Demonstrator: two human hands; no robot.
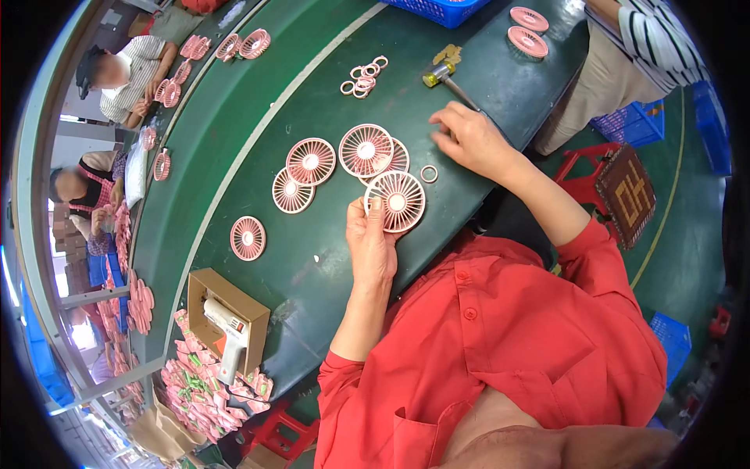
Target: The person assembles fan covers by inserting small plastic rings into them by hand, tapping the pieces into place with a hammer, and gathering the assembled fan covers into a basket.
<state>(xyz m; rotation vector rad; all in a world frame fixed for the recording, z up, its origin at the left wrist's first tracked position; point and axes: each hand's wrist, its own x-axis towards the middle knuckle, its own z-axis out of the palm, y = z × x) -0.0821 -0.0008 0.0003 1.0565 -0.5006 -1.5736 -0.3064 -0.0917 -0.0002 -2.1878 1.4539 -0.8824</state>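
My left hand (370,248) pinches a round pink fan grille (397,202) by its rim near the table's front edge, with the thumb on top. Just beyond it several more fan grilles (311,161) lie flat, some overlapping. My right hand (475,142) is over the table to the right, its fingers apart and nothing seen in them. A single pink ring (429,173) lies between my hands. Beyond my right hand rests a hammer (439,75) with a yellowish head, its handle pointing back toward that hand. Farther off is a small group of pink rings (364,78).
At left, a cardboard box (256,309) holds a white handheld tool (228,328) beside a heap of pink parts (199,391). Two pink discs (528,42) lie far right. A blue basket (445,9) stands at the back. Co-workers sit across the green conveyor (176,227); another person stands at right.
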